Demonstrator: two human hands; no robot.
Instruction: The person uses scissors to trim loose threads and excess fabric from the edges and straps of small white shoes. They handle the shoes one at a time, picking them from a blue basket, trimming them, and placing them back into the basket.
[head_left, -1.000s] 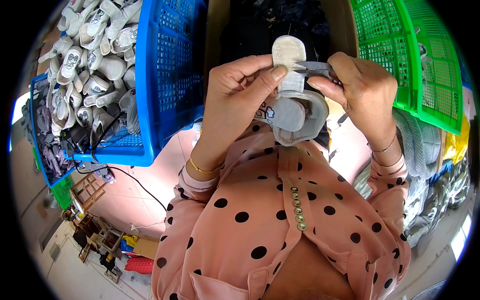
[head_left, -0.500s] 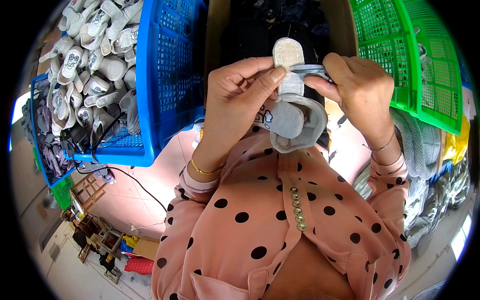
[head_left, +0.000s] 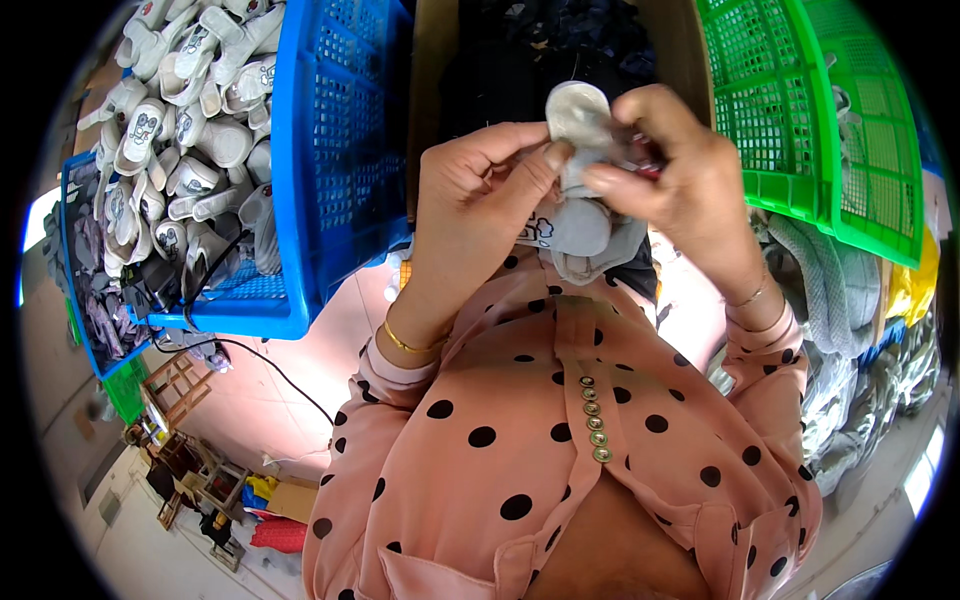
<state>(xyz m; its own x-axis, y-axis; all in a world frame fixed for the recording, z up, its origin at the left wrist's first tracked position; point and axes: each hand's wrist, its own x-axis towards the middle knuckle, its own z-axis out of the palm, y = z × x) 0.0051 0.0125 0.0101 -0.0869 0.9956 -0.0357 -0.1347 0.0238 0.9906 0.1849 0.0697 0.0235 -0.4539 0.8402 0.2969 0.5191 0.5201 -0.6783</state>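
A pale grey fabric slipper (head_left: 580,225) with a cartoon print is held above my lap, its rounded sole end pointing away from me. My left hand (head_left: 462,200) pinches it between thumb and fingers from the left side. My right hand (head_left: 688,185) is closed around small scissors (head_left: 640,152) with a dark, reddish handle, close against the slipper's right side. Motion smears the tool and the right fingertips, so whether the blades touch the fabric cannot be made out.
At the left, a blue plastic crate (head_left: 345,150) holds a heap of similar slippers (head_left: 190,140). A green crate (head_left: 765,110) stands at the right. Between them is a box (head_left: 432,90) with dark scraps inside. A black cable (head_left: 270,360) hangs below the blue crate.
My right hand has drawn in toward the slipper and turned, carrying the scissors with it. The blades, clear before, are now blurred. The slipper has tilted slightly while my left hand keeps its pinch.
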